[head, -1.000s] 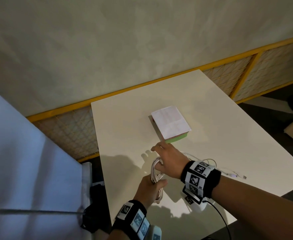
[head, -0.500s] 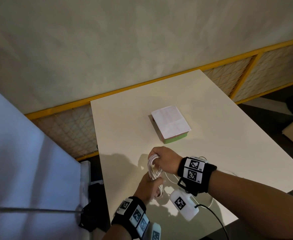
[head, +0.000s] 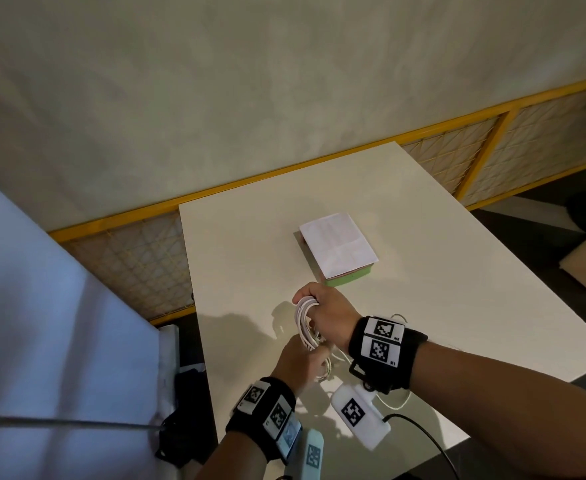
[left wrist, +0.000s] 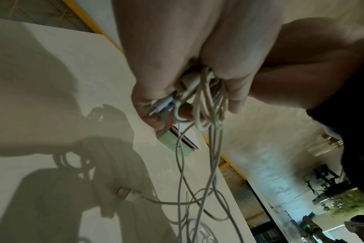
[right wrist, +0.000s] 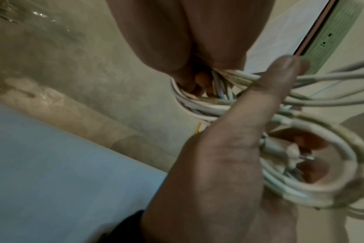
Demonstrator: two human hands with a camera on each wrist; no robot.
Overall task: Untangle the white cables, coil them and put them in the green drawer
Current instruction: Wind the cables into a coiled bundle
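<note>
Cables (head: 306, 320): thin white cords, light and floppy by the look of them, so loops likely spring apart unless clamped where strands cross. Bundle sits between both hands, above the table (head: 250, 244). Right hand (head: 329, 311) curls its fingers around the top of the coil; left hand (head: 300, 363) pinches the bottom, plugs bunched in the fingers (left wrist: 147, 105). Best hold looks like mid-bundle, all strands at once, not the plugs. Loose tails trail below and behind the hands; a USB plug (left wrist: 124, 194) lies on the table. Green drawer (head: 348, 276) sits just beyond the right hand, white paper (head: 336, 244) covering its top. Can't tell cable count, remaining knots, or whether the drawer is open.
</note>
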